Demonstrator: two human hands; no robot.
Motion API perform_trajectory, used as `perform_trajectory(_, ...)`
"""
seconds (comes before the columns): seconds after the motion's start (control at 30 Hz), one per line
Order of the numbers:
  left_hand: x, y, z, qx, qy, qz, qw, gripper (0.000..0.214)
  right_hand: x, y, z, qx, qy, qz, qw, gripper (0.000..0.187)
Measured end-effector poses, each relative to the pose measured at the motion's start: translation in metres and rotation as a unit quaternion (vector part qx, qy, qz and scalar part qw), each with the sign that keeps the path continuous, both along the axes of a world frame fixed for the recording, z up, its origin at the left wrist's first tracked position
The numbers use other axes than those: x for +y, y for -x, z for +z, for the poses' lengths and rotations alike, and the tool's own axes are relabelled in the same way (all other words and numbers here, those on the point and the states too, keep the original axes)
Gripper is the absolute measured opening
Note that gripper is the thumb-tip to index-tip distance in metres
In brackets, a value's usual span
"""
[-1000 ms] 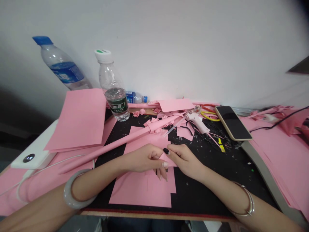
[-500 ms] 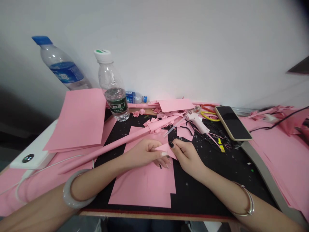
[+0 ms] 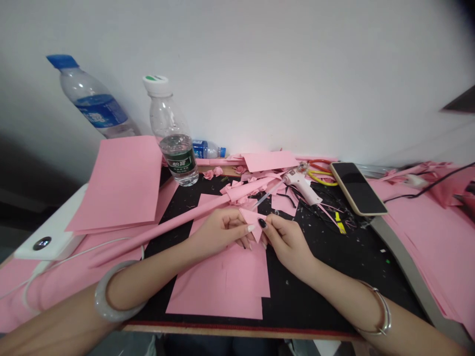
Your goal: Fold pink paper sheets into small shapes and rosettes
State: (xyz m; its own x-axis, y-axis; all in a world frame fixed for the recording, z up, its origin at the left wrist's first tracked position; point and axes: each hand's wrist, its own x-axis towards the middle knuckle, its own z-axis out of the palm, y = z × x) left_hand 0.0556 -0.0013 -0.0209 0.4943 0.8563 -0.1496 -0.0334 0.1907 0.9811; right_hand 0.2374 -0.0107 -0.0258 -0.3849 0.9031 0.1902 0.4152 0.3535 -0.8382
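My left hand [image 3: 218,232] and my right hand [image 3: 285,240] meet over the middle of the black mat [image 3: 319,277]. Both pinch a small pink paper piece [image 3: 251,218], folded to a point, held just above the mat. Under the hands lies a flat pink paper sheet [image 3: 222,284] with a cut-out corner. A long rolled pink paper tube [image 3: 166,228] runs from the left towards the mat's far side, just behind my left hand. A grey bangle sits on my left wrist and a thin silver one on my right.
A white glue gun [image 3: 302,185] and a phone [image 3: 356,188] lie at the back right, with scissors [image 3: 321,173] behind. Two water bottles [image 3: 172,133] [image 3: 92,104] and a pink paper stack [image 3: 124,180] stand at the left. Pink scraps and small paper roses [image 3: 213,173] litter the far edge. A black cable [image 3: 426,188] crosses pink sheets at the right.
Both hands have lifted the small pink piece up and slightly away from me, turning it so its folded point now stands above the fingers.
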Motion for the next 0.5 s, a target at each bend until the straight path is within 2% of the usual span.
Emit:
perform_trajectory(0.3, 0.0003, -0.0006, 0.0012, 0.016, 0.000, -0.036, 0.999, 0.011, 0.0049, -0.0016, -0.0024, 0.007, 0.053, 0.008, 0.999, 0.027)
perform_trajectory(0.5, -0.0001, 0.0000, 0.0006, 0.005, 0.002, -0.047, 0.999, 0.013, 0.0042, -0.0043, -0.0022, 0.003, 0.022, -0.004, 1.000, 0.030)
